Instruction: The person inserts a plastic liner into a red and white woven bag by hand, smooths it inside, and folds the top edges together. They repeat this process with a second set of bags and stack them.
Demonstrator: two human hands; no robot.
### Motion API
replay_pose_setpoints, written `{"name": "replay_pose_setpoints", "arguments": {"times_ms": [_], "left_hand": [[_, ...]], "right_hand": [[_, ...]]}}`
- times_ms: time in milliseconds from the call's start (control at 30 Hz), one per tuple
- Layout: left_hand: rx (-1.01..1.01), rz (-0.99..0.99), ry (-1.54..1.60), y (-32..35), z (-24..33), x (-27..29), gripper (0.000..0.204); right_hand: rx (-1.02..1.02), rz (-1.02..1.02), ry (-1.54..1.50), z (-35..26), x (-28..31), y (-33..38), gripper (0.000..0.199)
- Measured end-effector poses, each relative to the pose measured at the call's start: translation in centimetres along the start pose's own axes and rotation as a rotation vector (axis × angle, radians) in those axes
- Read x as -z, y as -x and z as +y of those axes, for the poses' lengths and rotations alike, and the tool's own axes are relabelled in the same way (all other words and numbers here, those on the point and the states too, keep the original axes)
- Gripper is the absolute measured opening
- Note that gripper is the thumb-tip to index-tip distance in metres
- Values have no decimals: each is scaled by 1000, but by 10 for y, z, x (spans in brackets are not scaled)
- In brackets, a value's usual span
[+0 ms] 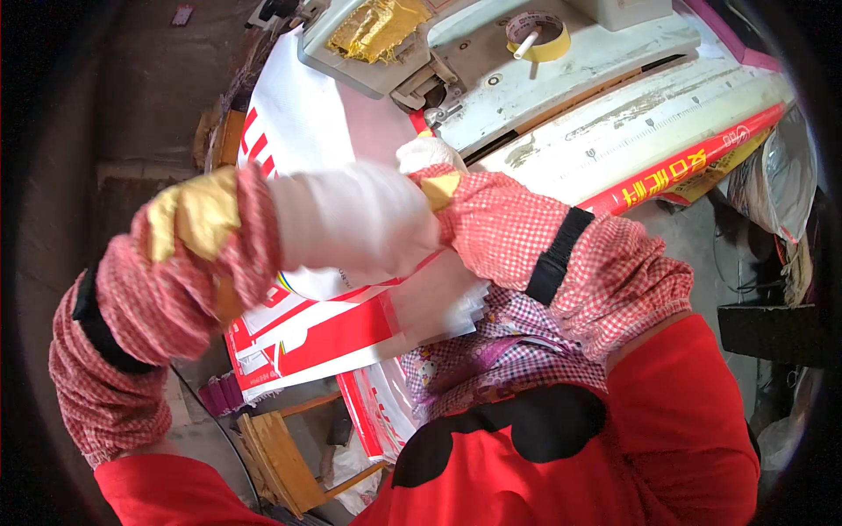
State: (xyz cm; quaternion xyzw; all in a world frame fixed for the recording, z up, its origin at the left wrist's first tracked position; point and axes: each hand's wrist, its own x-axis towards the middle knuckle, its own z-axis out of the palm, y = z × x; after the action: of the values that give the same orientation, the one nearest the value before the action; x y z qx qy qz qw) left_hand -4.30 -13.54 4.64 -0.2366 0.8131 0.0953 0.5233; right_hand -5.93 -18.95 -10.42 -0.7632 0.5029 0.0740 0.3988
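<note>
My left hand [355,217], in a white glove, reaches across the upper sheets of white-and-red printed sacks [346,329]. Motion smears it, so its fingers cannot be made out. My right hand [428,156], also gloved in white, is at the sacks' edge beside the working end of a pale sewing machine [517,96]. It looks rounded, but its fingers are mostly hidden. Red-checked sleeve covers with black bands and yellow patches wrap both forearms. The sacks spread from under the machine head down toward my lap, and their near edges are blurred.
A yellow tape roll [554,48] with a white stick in it lies on the machine. Yellow cloth [377,28] covers part of the machine head. Along the table's front runs a red printed strip [684,162]. A wooden stool [285,460] stands at lower left, near a dark cable [219,421].
</note>
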Motion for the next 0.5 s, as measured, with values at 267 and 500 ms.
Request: {"name": "replay_pose_setpoints", "arguments": {"times_ms": [267,500], "left_hand": [[-577,565,-293,24,-81,-26,10],[-362,582,71,-8,19,-64,14]], "right_hand": [[115,660,280,10,-53,38,11],[95,837,306,25,-46,20,19]]}}
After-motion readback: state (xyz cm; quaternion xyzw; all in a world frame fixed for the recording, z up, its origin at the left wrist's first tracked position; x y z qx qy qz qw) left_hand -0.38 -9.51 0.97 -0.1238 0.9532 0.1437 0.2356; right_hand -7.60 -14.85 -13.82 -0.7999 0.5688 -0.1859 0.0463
